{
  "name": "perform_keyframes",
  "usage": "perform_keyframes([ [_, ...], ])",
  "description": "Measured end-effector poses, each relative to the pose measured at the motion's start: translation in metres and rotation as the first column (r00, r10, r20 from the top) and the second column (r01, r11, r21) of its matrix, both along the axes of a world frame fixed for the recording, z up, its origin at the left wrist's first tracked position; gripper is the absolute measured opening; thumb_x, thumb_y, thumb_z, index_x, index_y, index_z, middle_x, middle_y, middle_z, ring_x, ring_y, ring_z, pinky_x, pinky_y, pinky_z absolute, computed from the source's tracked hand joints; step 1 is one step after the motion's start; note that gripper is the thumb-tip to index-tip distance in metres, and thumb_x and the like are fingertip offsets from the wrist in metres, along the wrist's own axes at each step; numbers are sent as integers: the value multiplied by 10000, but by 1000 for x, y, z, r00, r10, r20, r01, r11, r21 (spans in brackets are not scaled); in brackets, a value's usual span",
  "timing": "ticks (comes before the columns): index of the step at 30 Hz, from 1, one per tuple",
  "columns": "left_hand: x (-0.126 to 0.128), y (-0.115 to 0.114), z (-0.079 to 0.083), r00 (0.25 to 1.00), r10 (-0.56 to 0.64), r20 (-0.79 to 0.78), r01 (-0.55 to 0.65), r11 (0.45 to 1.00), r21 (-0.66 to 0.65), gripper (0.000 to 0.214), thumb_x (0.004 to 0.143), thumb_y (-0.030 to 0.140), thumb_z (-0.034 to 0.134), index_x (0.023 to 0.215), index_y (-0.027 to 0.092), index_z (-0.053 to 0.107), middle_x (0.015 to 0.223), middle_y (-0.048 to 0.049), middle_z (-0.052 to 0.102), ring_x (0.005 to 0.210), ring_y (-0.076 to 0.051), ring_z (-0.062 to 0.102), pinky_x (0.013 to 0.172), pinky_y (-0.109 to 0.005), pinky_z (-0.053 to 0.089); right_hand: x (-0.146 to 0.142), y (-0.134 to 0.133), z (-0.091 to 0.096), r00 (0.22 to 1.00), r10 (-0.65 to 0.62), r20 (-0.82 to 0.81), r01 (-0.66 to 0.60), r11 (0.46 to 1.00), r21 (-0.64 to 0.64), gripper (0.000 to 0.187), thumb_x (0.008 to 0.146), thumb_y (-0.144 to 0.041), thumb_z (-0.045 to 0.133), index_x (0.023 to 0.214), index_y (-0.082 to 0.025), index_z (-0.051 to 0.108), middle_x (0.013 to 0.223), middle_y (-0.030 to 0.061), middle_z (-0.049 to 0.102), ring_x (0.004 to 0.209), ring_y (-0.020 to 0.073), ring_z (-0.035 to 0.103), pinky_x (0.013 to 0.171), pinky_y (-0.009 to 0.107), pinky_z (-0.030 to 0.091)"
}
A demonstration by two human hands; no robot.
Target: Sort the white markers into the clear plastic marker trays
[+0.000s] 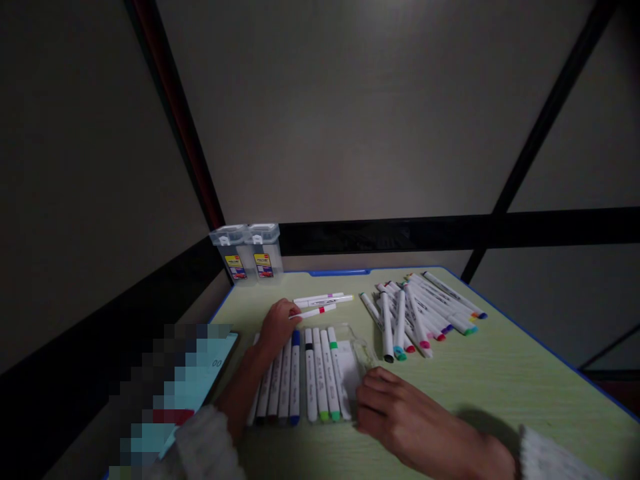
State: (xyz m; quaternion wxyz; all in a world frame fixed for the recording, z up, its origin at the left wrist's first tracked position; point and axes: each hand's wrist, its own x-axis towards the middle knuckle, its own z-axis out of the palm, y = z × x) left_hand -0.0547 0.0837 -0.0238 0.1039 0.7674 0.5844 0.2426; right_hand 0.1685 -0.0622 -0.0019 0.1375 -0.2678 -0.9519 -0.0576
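Note:
My left hand (278, 328) has its fingertips pinched on the end of a white marker with a red band (320, 311), just beyond the clear plastic tray (357, 337). Two more white markers (323, 299) lie right behind that one. Inside the tray, white markers (320, 380) stand side by side in two groups, with blue, black and green bands showing. A bare strip is visible at the tray's right side. There, my right hand (395, 407) has its fingers curled against the tray's near right edge. My left forearm covers part of the left group.
A loose pile of white markers with coloured ends (425, 310) spreads over the right back of the table (500, 373). Two lidded clear boxes (255, 257) stand at the back left corner. A pixelated flat device (200, 373) lies at the left edge.

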Motion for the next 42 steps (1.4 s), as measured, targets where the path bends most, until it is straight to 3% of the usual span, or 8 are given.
perform_keyframes([
  [14, 14, -23, 22, 998, -55, -28, 57, 996, 72, 119, 764, 132, 415, 791, 159, 528, 867, -57, 570, 876, -187, 513, 825, -310, 384, 1, 0, -2, 999, 9, -33, -9, 1000, 15, 176, 874, -192, 452, 726, -182, 546, 703, 1, 557, 713, 154, 496, 702, 314, 366],
  [20, 29, -36, 37, 982, -26, 186, 26, 1000, -2, 96, 728, 143, 452, 760, 161, 540, 712, -25, 603, 718, -173, 573, 718, -298, 421, 1, 0, 2, 1000, 15, -4, -15, 1000, 0, 173, 870, -164, 450, 728, -177, 547, 716, 5, 562, 721, 156, 501, 706, 314, 379],
  [23, 38, -44, 41, 910, -28, 414, 71, 993, -89, 68, 697, 153, 473, 724, 157, 536, 635, 3, 586, 594, -151, 589, 619, -273, 440, 1, 0, 5, 1000, 22, 8, -22, 1000, -14, 165, 863, -159, 459, 724, -176, 547, 723, 7, 568, 725, 155, 504, 708, 310, 384],
  [29, 54, -57, 41, 659, 33, 751, 208, 952, -225, 122, 624, 199, 568, 728, 136, 573, 621, 18, 579, 583, -159, 627, 543, -241, 459, -1, -1, 8, 1000, -23, -11, 22, 997, -75, 136, 855, -195, 488, 734, -179, 548, 727, 10, 580, 725, 159, 516, 698, 308, 390],
  [34, 63, -66, 44, 545, 140, 827, 259, 910, -325, 188, 576, 219, 630, 736, 120, 622, 617, 10, 602, 618, -165, 633, 564, -228, 447, -1, -1, 10, 995, -63, -78, 54, 993, -108, 186, 876, -208, 433, 750, -175, 565, 746, 20, 585, 715, 157, 527, 693, 309, 419],
  [38, 65, -72, 44, 492, 125, 861, 366, 869, -334, 234, 611, 262, 638, 793, 114, 641, 666, -16, 635, 653, -150, 625, 616, -229, 434, 3, -2, 10, 967, -137, -213, 122, 989, -79, 300, 913, -230, 308, 812, -156, 580, 755, 56, 582, 714, 173, 536, 668, 328, 457],
  [42, 66, -73, 39, 437, 119, 891, 441, 836, -328, 230, 654, 292, 630, 807, 120, 639, 713, -29, 644, 625, -109, 596, 610, -213, 401, 6, -1, 9, 904, -239, -354, 224, 971, -83, 267, 899, -220, 311, 980, -120, 545, 875, 106, 584, 809, 195, 553, 711, 344, 494],
])
